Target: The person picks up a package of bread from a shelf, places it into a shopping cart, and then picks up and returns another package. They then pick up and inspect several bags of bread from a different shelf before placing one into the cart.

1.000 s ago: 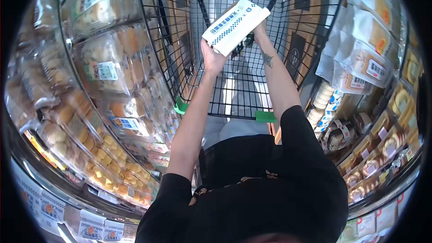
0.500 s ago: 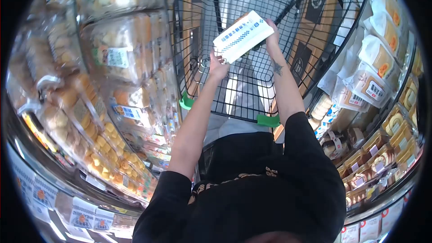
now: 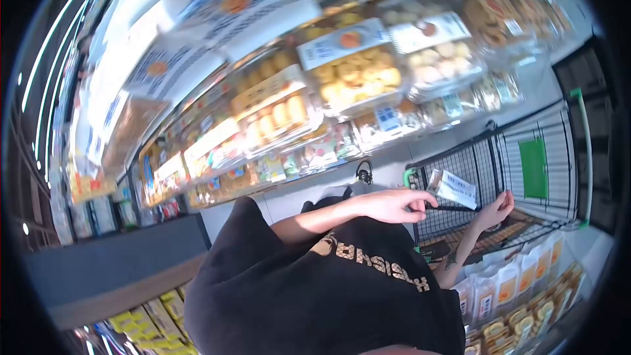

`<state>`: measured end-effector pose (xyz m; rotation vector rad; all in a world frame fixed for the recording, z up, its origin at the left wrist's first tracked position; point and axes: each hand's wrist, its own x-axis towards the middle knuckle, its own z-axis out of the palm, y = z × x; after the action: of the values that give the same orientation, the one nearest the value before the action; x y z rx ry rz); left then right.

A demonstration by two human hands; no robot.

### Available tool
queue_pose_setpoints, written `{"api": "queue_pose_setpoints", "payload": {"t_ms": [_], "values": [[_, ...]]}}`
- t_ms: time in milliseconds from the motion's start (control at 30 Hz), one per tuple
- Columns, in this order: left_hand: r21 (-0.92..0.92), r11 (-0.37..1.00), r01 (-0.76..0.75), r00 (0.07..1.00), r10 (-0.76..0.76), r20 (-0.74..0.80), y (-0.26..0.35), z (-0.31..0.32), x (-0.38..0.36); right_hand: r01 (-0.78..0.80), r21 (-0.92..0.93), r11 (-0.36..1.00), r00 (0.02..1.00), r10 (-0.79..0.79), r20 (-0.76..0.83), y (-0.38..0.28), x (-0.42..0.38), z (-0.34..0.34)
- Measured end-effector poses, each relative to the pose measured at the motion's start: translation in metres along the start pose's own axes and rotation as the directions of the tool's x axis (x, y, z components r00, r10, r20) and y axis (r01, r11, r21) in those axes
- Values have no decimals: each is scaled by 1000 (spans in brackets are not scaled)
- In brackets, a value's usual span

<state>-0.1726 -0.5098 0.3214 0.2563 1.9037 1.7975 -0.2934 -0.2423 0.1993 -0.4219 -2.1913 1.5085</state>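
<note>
A white bread packet (image 3: 457, 189) with blue print lies inside the wire shopping cart (image 3: 486, 164), at the end nearest me. My left hand (image 3: 397, 205) hovers just left of it, its fingers loosely bent and apart, fingertips close to the packet's edge. On the packet's other side my right hand (image 3: 496, 210) is over the cart, fingers half curled upward with nothing in them. The tattooed right forearm reaches across the cart's near side.
Shelves of clear boxes of small buns (image 3: 358, 79) run along the far side. Large white printed bread bags (image 3: 177, 59) stand close at upper left. More bagged bread (image 3: 506, 283) lines the lower right. A dark counter (image 3: 118, 263) is at lower left.
The view has swung left, so the cart now appears at the right. Both hands have let go of the bread packet, which now lies in the cart.
</note>
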Motion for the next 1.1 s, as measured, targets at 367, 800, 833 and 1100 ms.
{"api": "queue_pose_setpoints", "payload": {"t_ms": [367, 800, 833, 1100], "values": [[684, 720, 116, -263, 687, -678, 72, -147, -230, 200, 703, 683, 467, -697, 544, -366, -145, 201], [640, 768, -24, 129, 637, -760, 104, -169, -160, -54, 667, 743, 441, -581, 684, -399, -134, 247], [659, 751, 26, 85, 655, -750, 105, -171, -156, -41, 682, 730, 434, -602, 670, -399, -133, 247], [746, 655, -118, 197, 752, -629, 99, -156, -135, 90, 670, 737, 597, -579, 556, -389, -127, 248]]}}
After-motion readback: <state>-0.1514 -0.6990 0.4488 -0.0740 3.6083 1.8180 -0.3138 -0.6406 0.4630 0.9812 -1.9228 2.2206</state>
